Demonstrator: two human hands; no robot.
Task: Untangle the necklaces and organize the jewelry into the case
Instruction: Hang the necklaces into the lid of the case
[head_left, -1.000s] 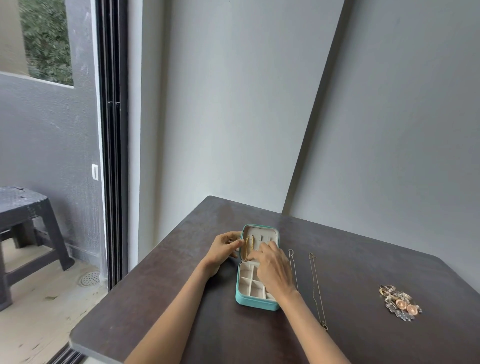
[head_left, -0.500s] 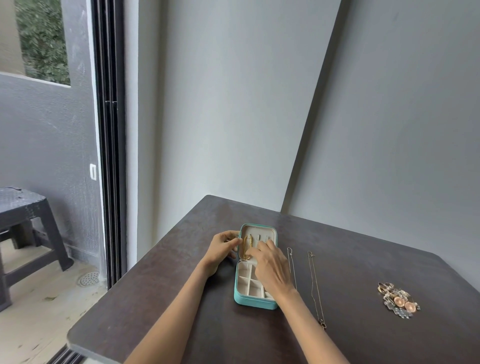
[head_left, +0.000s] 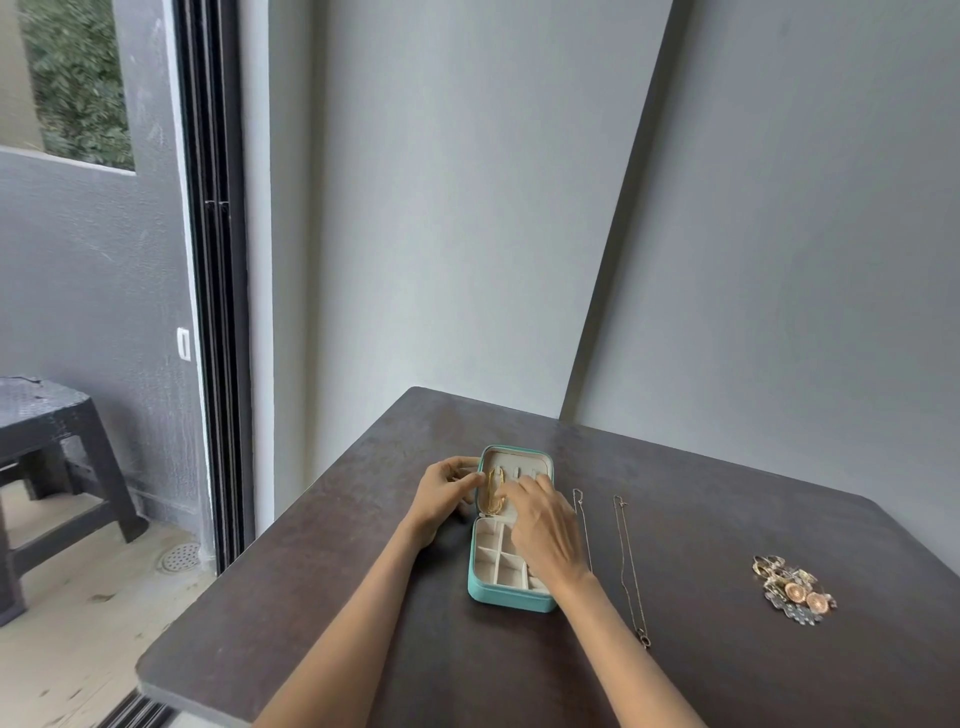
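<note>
At the far left, beyond the dark sliding-door frame (head_left: 210, 291), a black plastic stool (head_left: 49, 447) stands on the pale floor; it takes no part in the work. The dark brown table (head_left: 363, 597) carries everything else.

The left hand (head_left: 444, 493) rests at the left edge of the open lid of the small turquoise zip jewelry case (head_left: 506, 597). Its fingers are curled, the thumb and fingertips close together just beside the gold chain necklace (head_left: 493, 493) — I judge it steadies the lid and perhaps pinches the chain, but whether it really holds the chain I cannot tell. The gold chain hangs in the cream lining of the lid, at the left side, probably on one of the small hooks there, so that it will not tangle again.

The right hand (head_left: 543, 530) lies over the case, covering part of the cream compartments; its fingers reach forward, loosely bent, to the lid next to the chain. What the fingertips touch is hidden.

Right of the case, two thin necklaces lie straight and apart on the table — a thin silver chain (head_left: 582, 519) and a longer thin chain with a small pendant (head_left: 629, 566) — laid out, it seems, to wait for their turn. Well apart at the right is a small heap of earrings and rings (head_left: 792, 590), not yet sorted.
</note>
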